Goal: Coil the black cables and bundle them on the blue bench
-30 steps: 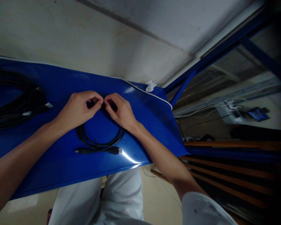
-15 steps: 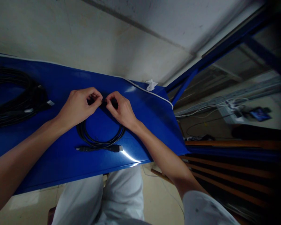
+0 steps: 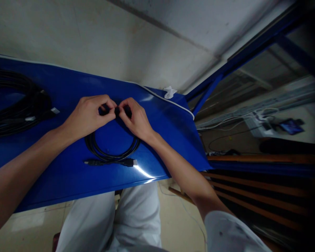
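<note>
A black cable [image 3: 112, 159] lies coiled in a loop on the blue table. Its two plugs rest at the near side of the loop, and the right-hand plug [image 3: 128, 162] has a pale metal end. My left hand [image 3: 90, 113] is closed in a pinch over the far side of the coil. Opposite it, my right hand [image 3: 136, 117] pinches too, its fingertips almost touching those of the left. Something small and dark shows between the fingertips; the fingers hide what it is. That far part of the loop is also covered by the hands.
A bigger bundle of black cables [image 3: 21, 105] with pale plug ends lies on the left of the blue table [image 3: 68, 182]. A white cord [image 3: 157, 93] runs along the table's back edge by the wall, near a crumpled white scrap [image 3: 170, 92]. Wooden slats [image 3: 252, 196] stand at right.
My two hands have come slightly closer together at the fingertips, still pinching. The coil stays in place on the table; the whole view has shifted a little.
</note>
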Demonstrator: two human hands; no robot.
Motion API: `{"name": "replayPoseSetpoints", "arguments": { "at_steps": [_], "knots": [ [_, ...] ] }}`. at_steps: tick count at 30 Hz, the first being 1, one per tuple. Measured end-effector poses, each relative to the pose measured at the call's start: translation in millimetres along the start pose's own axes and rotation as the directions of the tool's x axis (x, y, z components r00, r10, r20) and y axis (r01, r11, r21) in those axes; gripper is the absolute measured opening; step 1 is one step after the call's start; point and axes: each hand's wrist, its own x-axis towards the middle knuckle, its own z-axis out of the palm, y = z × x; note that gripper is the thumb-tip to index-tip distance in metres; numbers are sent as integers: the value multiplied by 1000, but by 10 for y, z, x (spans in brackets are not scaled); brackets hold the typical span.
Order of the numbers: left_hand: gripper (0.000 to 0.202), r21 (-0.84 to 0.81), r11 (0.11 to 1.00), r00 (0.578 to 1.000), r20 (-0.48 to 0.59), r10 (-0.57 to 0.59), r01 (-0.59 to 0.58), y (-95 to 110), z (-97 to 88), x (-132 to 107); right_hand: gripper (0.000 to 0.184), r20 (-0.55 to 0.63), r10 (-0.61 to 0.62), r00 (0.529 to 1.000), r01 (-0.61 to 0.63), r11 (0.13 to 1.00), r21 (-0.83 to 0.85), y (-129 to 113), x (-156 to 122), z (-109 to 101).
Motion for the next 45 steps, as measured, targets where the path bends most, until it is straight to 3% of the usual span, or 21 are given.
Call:
{"name": "replayPoseSetpoints", "arguments": {
  "at_steps": [7,22,39,45],
  "knots": [
    [14,12,999,999,7,44,-44,19,-14,-10,10,2,4,1000,-4,1000,-23,28,5,18],
    [18,26,999,999,-14,-31,31,-28,11,-8,11,1,1,1000,-1,1000,-29,57,8,36],
    [23,19,996,996,-4,87,-86,-81,16,9,12,-17,-2,1000,2,1000,-16,32,12,32],
    [24,52,996,997,14,78,-79,-90,16,4,14,-4,9,1000,-9,999,-31,24,14,25]
  ]
}}
